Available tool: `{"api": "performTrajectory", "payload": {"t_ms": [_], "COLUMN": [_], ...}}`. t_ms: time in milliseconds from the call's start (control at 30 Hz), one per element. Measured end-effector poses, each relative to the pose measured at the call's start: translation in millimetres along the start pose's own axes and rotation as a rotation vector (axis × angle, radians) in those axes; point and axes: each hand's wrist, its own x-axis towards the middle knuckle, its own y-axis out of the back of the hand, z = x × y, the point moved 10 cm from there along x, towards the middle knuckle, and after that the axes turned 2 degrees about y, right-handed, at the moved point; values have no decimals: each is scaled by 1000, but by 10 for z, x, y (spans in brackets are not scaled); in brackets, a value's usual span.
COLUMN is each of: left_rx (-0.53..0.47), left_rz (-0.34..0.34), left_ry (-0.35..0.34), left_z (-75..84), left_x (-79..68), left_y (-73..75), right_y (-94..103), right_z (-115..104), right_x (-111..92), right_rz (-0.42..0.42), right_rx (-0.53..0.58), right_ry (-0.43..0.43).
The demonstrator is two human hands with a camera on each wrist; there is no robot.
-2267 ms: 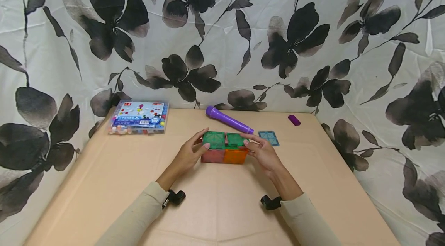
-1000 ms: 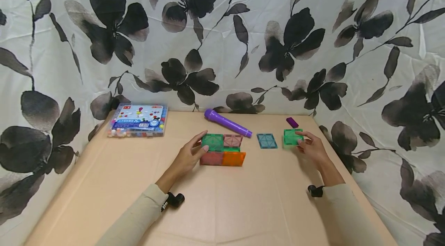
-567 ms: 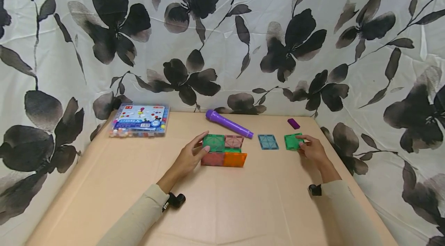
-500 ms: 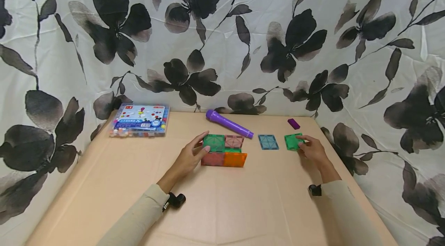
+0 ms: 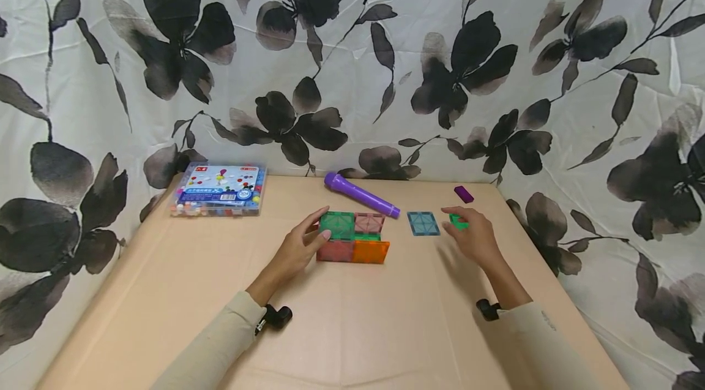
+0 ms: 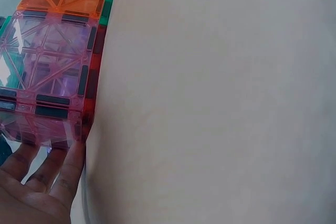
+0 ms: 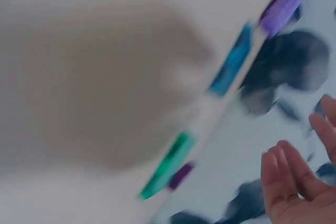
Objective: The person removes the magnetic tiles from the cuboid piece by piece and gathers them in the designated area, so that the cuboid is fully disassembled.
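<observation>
A box built of see-through magnetic tiles (image 5: 334, 251) stands mid-table, pink and orange in front, with a green tile on top at the left. Its top right is uncovered, and a pink tile shows inside. My left hand (image 5: 293, 250) holds the box's left end, thumb in front and fingers behind; the left wrist view shows fingers (image 6: 65, 179) against the pink end. My right hand (image 5: 475, 236) hovers with loose fingers over a green magnetic tile (image 7: 168, 166) lying on the table. In the head view the hand partly covers that tile. Left of it lies a blue tile (image 5: 423, 223).
Behind the box lies a purple microphone-shaped tube (image 5: 360, 195). A small dark purple block (image 5: 464, 194) sits near the far right corner. At the back left is a clear case of colourful beads (image 5: 219, 190). A floral curtain (image 5: 380, 59) hangs behind the table (image 5: 352, 329).
My right hand has lifted the green tile off the box's top right, laid it beside the blue tile and let go, then moved slightly left. My left hand has stayed on the box.
</observation>
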Motion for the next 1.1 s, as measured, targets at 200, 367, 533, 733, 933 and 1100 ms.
{"api": "performTrajectory", "payload": {"t_ms": [200,367,533,733,933,1100], "left_rx": [1,-4,-1,-5,-2,-3], "left_rz": [6,6,4,-2,-6,-4], "left_ry": [-3,-3,4,12,15,20], "left_z": [-2,-12,-23,-20,-18,-23], "left_x": [5,10,5,4,2,5], "left_y": [9,1,1,-18,-28,-10], "right_y": [-290,-552,-795,-1006,-1029,-1000], "right_z": [-672,-1078,-1358,-1472,-1487,-1433], "right_x": [-82,-198,-259,-230,-208,-204], "right_rz": [-96,-206,-277,-282,-252,-244], "right_rx": [87,115,92,67,47,92], "right_ry": [148,237,332,373,343,308]}}
